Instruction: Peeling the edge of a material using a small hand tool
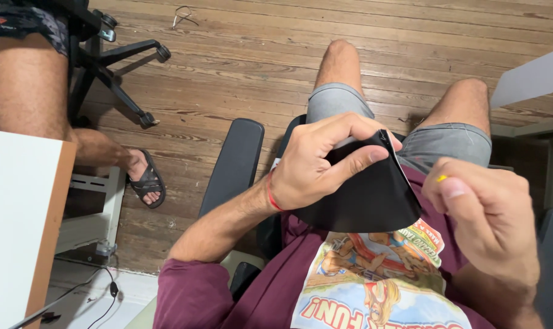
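Two hands work over my lap, and far left of them a second person's bare leg (26, 91) and sandalled foot (145, 180) rest on the plank floor (258, 55), beside the wheeled base of a chair (115, 79) and a white board (14, 225) at the frame's edge. Nearer my grip, a black armrest (231, 161) runs just left of my left forearm. My left hand (316, 164) is closed on a black cloth (368, 195): thumb laid along its front, fingers curled over its top edge, pinching it near the upper corner. The cloth hangs down from that pinch, above my maroon shirt (228, 298) and in front of my grey shorts (441, 143). Right of the cloth, not quite touching its edge, my right hand (490, 219) has thumb and forefinger pressed together on something small with a yellow tip (441, 178); it is too tiny for me to tell what. Beyond that hand, up and to the right, a pale tabletop corner (532, 76) juts in.
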